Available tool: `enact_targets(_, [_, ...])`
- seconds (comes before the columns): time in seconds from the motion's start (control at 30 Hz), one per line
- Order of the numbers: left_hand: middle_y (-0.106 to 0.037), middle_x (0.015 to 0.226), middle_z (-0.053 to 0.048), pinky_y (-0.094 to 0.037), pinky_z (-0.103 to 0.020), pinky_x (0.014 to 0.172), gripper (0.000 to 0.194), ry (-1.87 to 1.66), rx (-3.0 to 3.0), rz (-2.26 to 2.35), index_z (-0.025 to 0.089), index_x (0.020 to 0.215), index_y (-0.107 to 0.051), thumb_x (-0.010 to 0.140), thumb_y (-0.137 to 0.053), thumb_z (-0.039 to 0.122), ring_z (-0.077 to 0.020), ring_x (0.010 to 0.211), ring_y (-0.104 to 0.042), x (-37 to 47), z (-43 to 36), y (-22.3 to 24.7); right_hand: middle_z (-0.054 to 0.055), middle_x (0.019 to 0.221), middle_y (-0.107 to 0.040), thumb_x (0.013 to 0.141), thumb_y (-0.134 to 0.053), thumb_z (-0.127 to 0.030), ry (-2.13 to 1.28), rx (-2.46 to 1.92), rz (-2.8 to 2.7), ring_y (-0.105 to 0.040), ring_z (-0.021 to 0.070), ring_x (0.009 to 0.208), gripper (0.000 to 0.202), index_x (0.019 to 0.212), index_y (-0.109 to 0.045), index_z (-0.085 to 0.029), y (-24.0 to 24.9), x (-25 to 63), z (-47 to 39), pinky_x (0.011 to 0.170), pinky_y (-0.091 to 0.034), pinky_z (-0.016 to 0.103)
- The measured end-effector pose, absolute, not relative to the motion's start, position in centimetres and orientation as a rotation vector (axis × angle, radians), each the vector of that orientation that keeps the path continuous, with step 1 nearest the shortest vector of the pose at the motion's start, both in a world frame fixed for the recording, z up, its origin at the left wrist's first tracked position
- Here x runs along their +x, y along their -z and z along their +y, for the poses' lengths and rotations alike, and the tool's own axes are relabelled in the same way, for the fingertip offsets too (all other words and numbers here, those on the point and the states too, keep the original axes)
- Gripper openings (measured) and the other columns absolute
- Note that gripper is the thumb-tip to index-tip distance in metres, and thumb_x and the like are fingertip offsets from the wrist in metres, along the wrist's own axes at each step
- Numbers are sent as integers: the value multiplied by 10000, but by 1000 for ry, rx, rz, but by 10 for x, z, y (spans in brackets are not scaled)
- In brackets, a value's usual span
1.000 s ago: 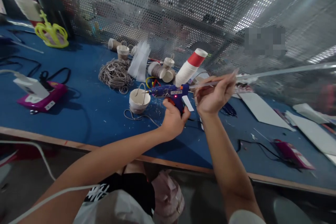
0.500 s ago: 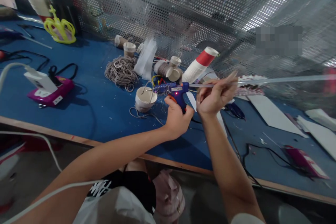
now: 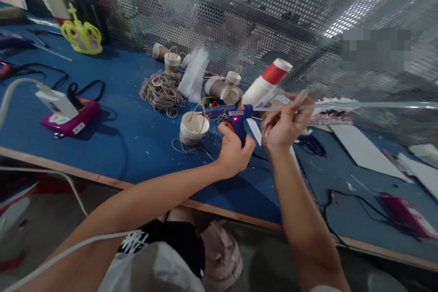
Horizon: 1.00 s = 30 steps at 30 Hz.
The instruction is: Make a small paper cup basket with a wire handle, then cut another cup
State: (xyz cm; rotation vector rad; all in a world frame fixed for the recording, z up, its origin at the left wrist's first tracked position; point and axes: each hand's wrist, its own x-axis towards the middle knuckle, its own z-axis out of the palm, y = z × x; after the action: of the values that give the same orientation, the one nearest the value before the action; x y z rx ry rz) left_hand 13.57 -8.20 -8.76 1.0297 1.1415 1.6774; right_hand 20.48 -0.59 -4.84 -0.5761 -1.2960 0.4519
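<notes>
My left hand [image 3: 235,151] is wrapped round the grip of a blue hot glue gun [image 3: 236,114], whose red light is lit. The gun's nozzle points left, over the rim of a white paper cup [image 3: 193,130] with a cord loop at its top. Behind the gun, my right hand [image 3: 286,123] pinches a long clear glue stick [image 3: 371,106]. The stick runs from the gun's back end out to the right. Loose grey cord trails on the table by the cup.
A cord bundle [image 3: 161,92], clear plastic strips [image 3: 194,73] and a leaning stack of paper cups [image 3: 267,82] lie behind the gun. At left are a purple power strip [image 3: 73,118] and a yellow crown [image 3: 81,39]. White boards [image 3: 367,153] lie at right; perforated metal mesh [image 3: 239,13] rises behind.
The whole view has shifted slightly, so everything sits a little further right. Both hands keep their holds on the glue gun and the glue stick.
</notes>
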Motion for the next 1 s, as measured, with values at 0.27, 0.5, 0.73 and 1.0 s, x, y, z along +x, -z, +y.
enact_targets(0.27, [-395, 733, 63, -395, -270, 673, 429, -1702, 1025, 1174, 239, 905, -197, 764, -554, 47, -113, 627, -436, 134, -81, 88, -150, 421, -367, 870, -550, -509, -491, -569, -1318, -257, 47, 235, 254, 857, -506, -259, 48, 198, -10, 254, -117, 186])
enact_targets(0.5, [-396, 761, 43, -404, -291, 704, 430, -1695, 979, 1203, 230, 939, -206, 760, -570, 85, -133, 657, -444, 133, -79, 89, -139, 471, -378, 880, -547, -493, -520, -642, -1291, -292, 37, 259, 222, 891, -518, -273, 54, 197, -8, 277, -145, 170])
enact_targets(0.73, [-385, 739, 58, -447, -303, 730, 453, -1648, 978, 1211, 239, 928, -203, 748, -584, 72, -124, 651, -443, 132, -80, 88, -144, 470, -355, 866, -556, -478, -438, -670, -1237, -255, 37, 264, 213, 868, -519, -268, 51, 194, -9, 289, -174, 192])
enact_targets(1.0, [-428, 747, 48, -453, -316, 765, 438, -1616, 1045, 1179, 218, 972, -218, 758, -583, 102, -133, 681, -487, 133, -80, 92, -148, 433, -340, 877, -533, -496, -385, -577, -1255, -249, 46, 256, 239, 866, -519, -257, 47, 190, -9, 294, -184, 193])
